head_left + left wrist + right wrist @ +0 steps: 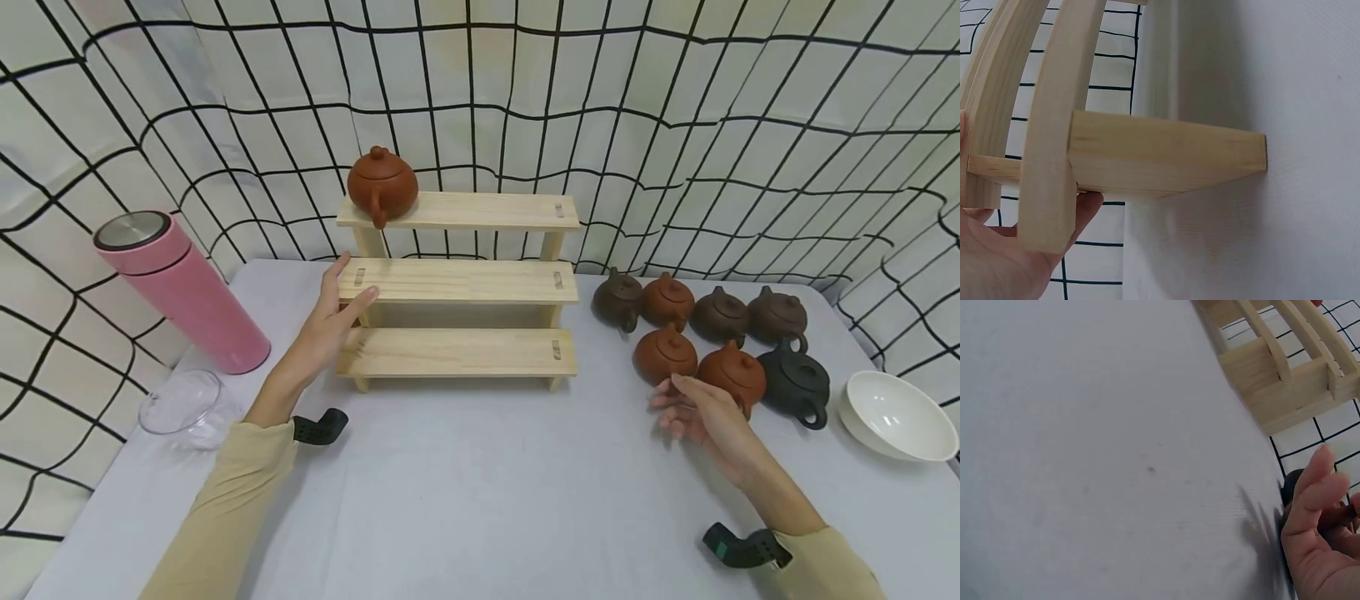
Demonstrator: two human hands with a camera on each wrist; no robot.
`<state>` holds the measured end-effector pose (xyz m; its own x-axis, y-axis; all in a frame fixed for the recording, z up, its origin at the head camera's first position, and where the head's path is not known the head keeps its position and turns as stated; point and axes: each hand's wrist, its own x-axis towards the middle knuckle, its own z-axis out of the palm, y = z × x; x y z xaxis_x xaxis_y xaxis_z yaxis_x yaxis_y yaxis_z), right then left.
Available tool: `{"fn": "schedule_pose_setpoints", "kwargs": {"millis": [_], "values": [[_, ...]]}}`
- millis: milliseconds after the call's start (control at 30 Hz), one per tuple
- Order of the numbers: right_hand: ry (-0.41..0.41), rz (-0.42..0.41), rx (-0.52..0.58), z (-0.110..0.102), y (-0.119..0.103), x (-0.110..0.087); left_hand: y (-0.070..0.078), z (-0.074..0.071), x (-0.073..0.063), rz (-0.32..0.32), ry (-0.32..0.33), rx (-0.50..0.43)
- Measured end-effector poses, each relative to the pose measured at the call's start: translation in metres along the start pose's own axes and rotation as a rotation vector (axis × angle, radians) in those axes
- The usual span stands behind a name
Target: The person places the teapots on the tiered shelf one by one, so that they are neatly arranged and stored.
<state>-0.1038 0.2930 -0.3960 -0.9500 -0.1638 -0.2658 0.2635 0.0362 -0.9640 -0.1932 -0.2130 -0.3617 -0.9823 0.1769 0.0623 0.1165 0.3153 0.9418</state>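
Left hand (322,327) gripping the three-tiered pale wooden stand (450,354) by the left end of its middle tier (457,280). Right hand (708,419) loose-fingered, unclosed, beside round orange-brown clay teapot (733,371) on white-covered desk (510,483); contact unclear. Six more teapots (666,298) cluster there. Reddish-brown round clay teapot (382,179) sits on top tier (487,211), left end.

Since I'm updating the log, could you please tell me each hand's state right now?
Left hand: closed, gripping the middle wooden shelf at its left end.
Right hand: open and relaxed beside the teapots; whether it touches one cannot be told.
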Motion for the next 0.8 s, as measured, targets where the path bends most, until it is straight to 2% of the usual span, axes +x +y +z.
{"fn": "schedule_pose_setpoints", "kwargs": {"millis": [300, 400, 533, 600, 700, 800], "values": [[0.000, 0.030, -0.183, -0.015, -0.022, -0.022, -0.001, 0.000, 0.000, -0.041, -0.026, -0.040], [-0.013, -0.040, -0.216, -0.013, -0.030, -0.031, -0.002, -0.001, 0.001, -0.049, -0.024, -0.051], [-0.061, -0.179, -0.207, -0.006, -0.044, -0.038, -0.005, -0.003, 0.001, -0.054, -0.018, -0.051], [-0.082, -0.224, -0.196, 0.000, -0.053, -0.039, -0.006, -0.005, 0.001, -0.052, -0.017, -0.043], [-0.103, -0.265, -0.190, 0.012, -0.067, -0.036, -0.007, -0.005, 0.001, -0.050, -0.019, -0.036], [-0.126, -0.270, -0.169, 0.028, -0.081, -0.029, -0.006, -0.005, 0.002, -0.045, -0.022, -0.035]]}}
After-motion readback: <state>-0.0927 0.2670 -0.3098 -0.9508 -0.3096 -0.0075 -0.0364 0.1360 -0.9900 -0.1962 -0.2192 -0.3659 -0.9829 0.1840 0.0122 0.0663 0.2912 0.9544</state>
